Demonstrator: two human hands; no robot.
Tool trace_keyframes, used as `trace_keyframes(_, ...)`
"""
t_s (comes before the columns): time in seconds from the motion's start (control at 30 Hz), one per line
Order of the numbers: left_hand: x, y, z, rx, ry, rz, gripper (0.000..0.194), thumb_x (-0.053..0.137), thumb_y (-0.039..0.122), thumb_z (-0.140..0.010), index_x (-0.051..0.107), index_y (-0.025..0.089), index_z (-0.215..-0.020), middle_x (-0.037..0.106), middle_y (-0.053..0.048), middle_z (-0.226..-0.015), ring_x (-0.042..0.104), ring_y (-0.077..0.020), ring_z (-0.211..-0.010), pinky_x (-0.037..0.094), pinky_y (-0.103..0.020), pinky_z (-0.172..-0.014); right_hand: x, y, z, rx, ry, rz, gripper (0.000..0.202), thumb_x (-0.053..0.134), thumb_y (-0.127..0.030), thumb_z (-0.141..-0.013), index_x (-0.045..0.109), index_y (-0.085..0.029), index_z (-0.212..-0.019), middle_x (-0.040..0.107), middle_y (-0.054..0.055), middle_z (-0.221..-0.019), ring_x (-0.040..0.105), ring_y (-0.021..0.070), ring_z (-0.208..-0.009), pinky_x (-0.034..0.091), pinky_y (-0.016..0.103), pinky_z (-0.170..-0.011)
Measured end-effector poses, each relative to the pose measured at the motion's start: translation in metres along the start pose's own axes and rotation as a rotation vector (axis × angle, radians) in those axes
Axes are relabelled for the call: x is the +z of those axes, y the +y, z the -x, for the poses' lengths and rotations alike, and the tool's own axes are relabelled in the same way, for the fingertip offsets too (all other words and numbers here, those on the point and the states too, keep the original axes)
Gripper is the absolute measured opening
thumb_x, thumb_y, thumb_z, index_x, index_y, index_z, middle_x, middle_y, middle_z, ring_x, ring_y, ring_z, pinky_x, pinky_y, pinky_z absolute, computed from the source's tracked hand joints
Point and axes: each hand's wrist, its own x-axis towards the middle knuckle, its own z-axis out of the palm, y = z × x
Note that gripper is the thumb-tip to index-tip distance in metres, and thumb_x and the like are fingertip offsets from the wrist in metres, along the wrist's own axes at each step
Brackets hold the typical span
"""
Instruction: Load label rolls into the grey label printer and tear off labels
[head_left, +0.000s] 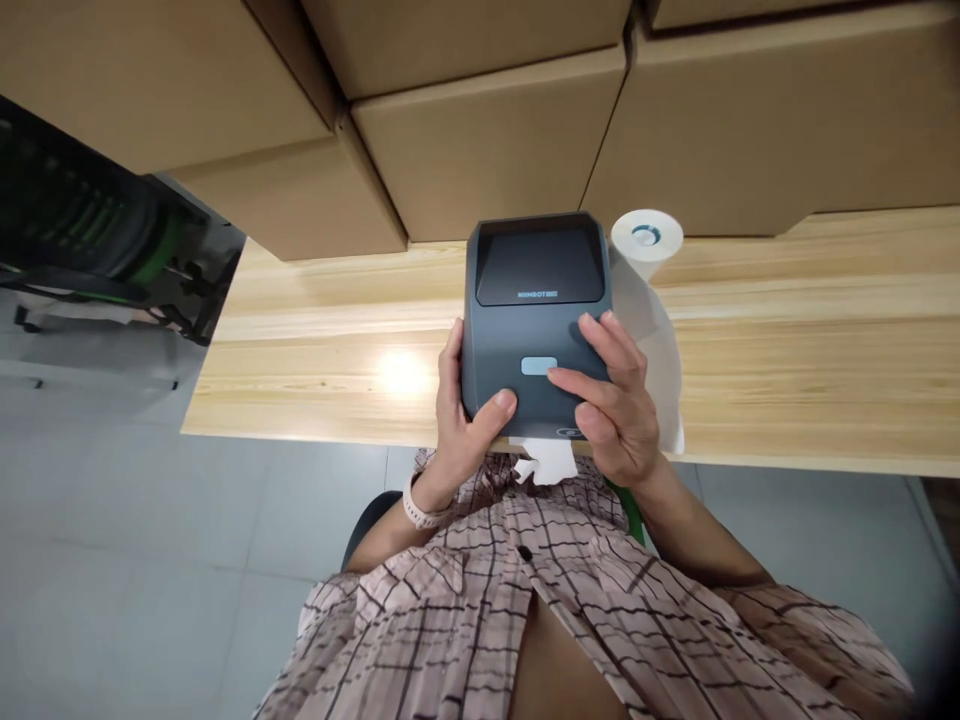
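A dark blue-grey label printer [499, 335] with a black window lid and a light blue button [538, 366] is at the table's front edge. My left hand [466, 420] grips its left side, thumb on the top face near the front. My right hand [621, 405] lies at the printer's right front, its fingers bent and apart. Its index fingertip touches the button's lower right corner. A torn piece of white paper [551, 461] sticks out of the printer's front, over my lap. What is inside the printer is hidden.
A white paper roll [643, 240] stands right of the printer's far corner, and a white strip [660, 370] runs toward the front edge. Cardboard boxes [495, 150] are stacked along the back of the wooden table [810, 340]. Dark equipment [90, 220] stands beyond the left end.
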Motion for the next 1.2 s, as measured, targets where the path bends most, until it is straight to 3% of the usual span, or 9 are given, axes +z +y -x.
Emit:
trace_keyframes(0.17, -0.007, -0.006, 0.006, 0.017, -0.051, -0.048, 0.083, 0.075, 0.058, -0.096, 0.038, 0.036, -0.167, 0.04, -0.008, -0.174, 0.041, -0.0359, -0.16, 0.042, -0.05, -0.129, 0.0, 0.002, 0.0, -0.003, 0.008, -0.005, 0.046, 0.039, -0.031, -0.111, 0.059, -0.043, -0.151, 0.036, -0.01, -0.179, 0.037, 0.0322, -0.165, 0.033, 0.065, -0.134)
trace_keyframes(0.23, -0.012, -0.009, 0.021, 0.058, 0.024, -0.087, 0.08, 0.078, 0.055, -0.095, 0.043, 0.036, -0.164, 0.047, -0.009, -0.169, 0.051, -0.0321, -0.151, 0.05, -0.046, -0.12, -0.001, 0.002, -0.002, 0.003, -0.009, -0.003, 0.045, 0.041, -0.031, -0.111, 0.058, -0.042, -0.151, 0.04, -0.007, -0.177, 0.038, 0.0327, -0.165, 0.034, 0.066, -0.133)
trace_keyframes(0.33, -0.016, -0.009, 0.052, 0.126, 0.208, -0.118, 0.036, 0.076, 0.05, -0.096, 0.074, 0.027, -0.123, 0.073, -0.007, -0.121, 0.07, -0.0221, -0.107, 0.061, -0.037, -0.091, -0.002, 0.001, -0.004, 0.007, -0.009, -0.002, 0.042, 0.042, -0.031, -0.111, 0.059, -0.039, -0.149, 0.046, -0.003, -0.174, 0.039, 0.032, -0.164, 0.034, 0.065, -0.132)
trace_keyframes(0.4, -0.013, -0.005, 0.064, -0.061, 0.057, -0.008, 0.037, 0.069, 0.056, -0.1, 0.078, 0.021, -0.09, 0.072, -0.004, -0.083, 0.067, -0.0167, -0.076, 0.058, -0.031, -0.068, -0.001, 0.0, -0.005, 0.001, 0.003, 0.004, 0.04, 0.042, -0.031, -0.111, 0.061, -0.037, -0.146, 0.049, -0.001, -0.171, 0.039, 0.0317, -0.164, 0.035, 0.065, -0.132)
trace_keyframes(0.5, 0.0, 0.005, 0.061, -0.516, -0.287, 0.296, 0.055, 0.071, 0.072, -0.091, 0.081, 0.018, -0.085, 0.074, -0.007, -0.074, 0.066, -0.0155, -0.061, 0.05, -0.026, -0.049, 0.001, 0.0, -0.005, -0.005, 0.022, 0.008, 0.039, 0.043, -0.031, -0.111, 0.061, -0.035, -0.145, 0.053, 0.001, -0.169, 0.041, 0.0314, -0.163, 0.036, 0.065, -0.131)
trace_keyframes(0.6, 0.018, 0.011, 0.048, -0.666, -0.274, 0.428, 0.053, 0.088, 0.069, -0.075, 0.082, 0.016, -0.078, 0.078, -0.008, -0.076, 0.068, -0.0145, -0.06, 0.051, -0.025, -0.051, 0.002, 0.001, -0.004, 0.004, 0.039, 0.006, 0.039, 0.045, -0.031, -0.11, 0.06, -0.034, -0.145, 0.056, 0.003, -0.166, 0.043, 0.0308, -0.161, 0.038, 0.064, -0.13)
trace_keyframes(0.8, 0.03, 0.003, 0.049, -0.54, -0.079, 0.332, 0.047, 0.095, 0.063, -0.068, 0.082, 0.018, -0.067, 0.077, -0.004, -0.067, 0.066, -0.0137, -0.063, 0.056, -0.029, -0.067, -0.01, -0.005, -0.01, 0.016, -0.087, 0.164, 0.039, 0.042, -0.034, -0.112, 0.068, -0.031, -0.14, 0.059, 0.004, -0.164, 0.049, 0.0295, -0.157, 0.041, 0.058, -0.127)
trace_keyframes(1.03, 0.026, -0.002, 0.052, -0.48, -0.117, 0.267, 0.054, 0.092, 0.069, -0.068, 0.076, 0.017, -0.063, 0.071, -0.002, -0.064, 0.061, -0.0127, -0.063, 0.052, -0.029, -0.069, -0.024, -0.012, -0.028, -0.018, -0.278, 0.392, 0.038, 0.046, -0.054, -0.112, 0.071, -0.033, -0.131, 0.06, 0.001, -0.165, 0.041, 0.0311, -0.162, 0.018, 0.065, -0.135)
trace_keyframes(1.2, -0.006, -0.002, 0.057, -0.347, -0.034, 0.143, 0.052, 0.077, 0.067, -0.087, 0.078, 0.017, -0.073, 0.073, -0.003, -0.069, 0.062, -0.0133, -0.062, 0.05, -0.026, -0.061, -0.03, -0.009, -0.012, -0.035, -0.211, 0.23, 0.067, 0.044, -0.073, -0.106, 0.049, -0.032, -0.159, 0.027, 0.01, -0.183, 0.03, 0.0346, -0.168, 0.034, 0.066, -0.13)
